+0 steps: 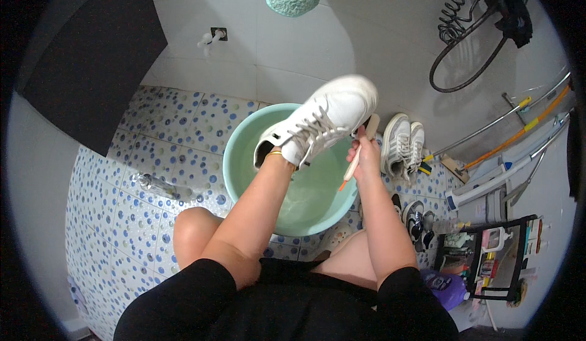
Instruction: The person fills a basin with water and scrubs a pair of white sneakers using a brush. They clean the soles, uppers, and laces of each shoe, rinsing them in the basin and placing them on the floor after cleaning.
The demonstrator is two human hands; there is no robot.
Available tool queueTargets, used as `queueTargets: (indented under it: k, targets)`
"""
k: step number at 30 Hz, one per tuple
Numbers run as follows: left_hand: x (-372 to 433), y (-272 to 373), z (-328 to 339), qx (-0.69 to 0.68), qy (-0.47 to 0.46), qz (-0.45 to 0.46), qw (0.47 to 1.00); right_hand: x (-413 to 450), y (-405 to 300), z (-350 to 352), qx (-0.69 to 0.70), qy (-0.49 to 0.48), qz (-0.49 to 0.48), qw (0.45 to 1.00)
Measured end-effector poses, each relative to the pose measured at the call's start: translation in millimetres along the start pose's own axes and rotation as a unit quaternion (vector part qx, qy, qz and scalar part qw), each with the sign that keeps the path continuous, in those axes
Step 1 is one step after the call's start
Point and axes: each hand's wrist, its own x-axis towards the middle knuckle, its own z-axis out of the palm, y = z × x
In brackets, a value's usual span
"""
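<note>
A white lace-up sneaker [329, 112] is held up over a pale green plastic basin [232, 126], its toe pointing away and to the right. My left hand [279, 155] reaches into the shoe's opening and bears it; the fingers are hidden inside. A gold-coloured bracelet circles that wrist. My right hand [367, 155] grips a cream-handled brush [352, 169] with an orange tip at its lower end. The brush's upper end is against or just beside the sneaker's right side; its bristles are mostly hidden. Cloudy water [311, 199] stands in the basin.
Another pair of white sneakers [398, 144] leans near the wall at right. Beyond are long-handled cleaning tools [496, 149], dark shoes [414, 219], a black rack [480, 254] with bottles and a purple jug [444, 288]. A clear bottle-like object [153, 184] is at left.
</note>
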Motion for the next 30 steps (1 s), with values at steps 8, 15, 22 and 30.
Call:
queueTargets:
  k: [8, 15, 22, 30]
  targets:
    - [-44.9, -69.8, 17.4, 0.113, -0.121, -0.145, 0.976, 11.5, 91.8, -17.7, -0.326, -0.014, 0.018, 0.945]
    - [-54.7, -96.9, 35.9, 0.161, -0.169, -0.166, 0.958, -3.5, 131.4, -1.5, -0.524, 0.042, 0.015, 0.851]
    - [-42.8, -92.7, 42.6, 0.176, -0.183, -0.152, 0.955, 57.9, 236.1, -55.8, -0.553, 0.05, 0.006, 0.832]
    - [-45.5, -81.5, 30.6, 0.199, -0.195, -0.115, 0.953, -65.3, 102.1, 28.7, -0.538, -0.165, -0.122, 0.817]
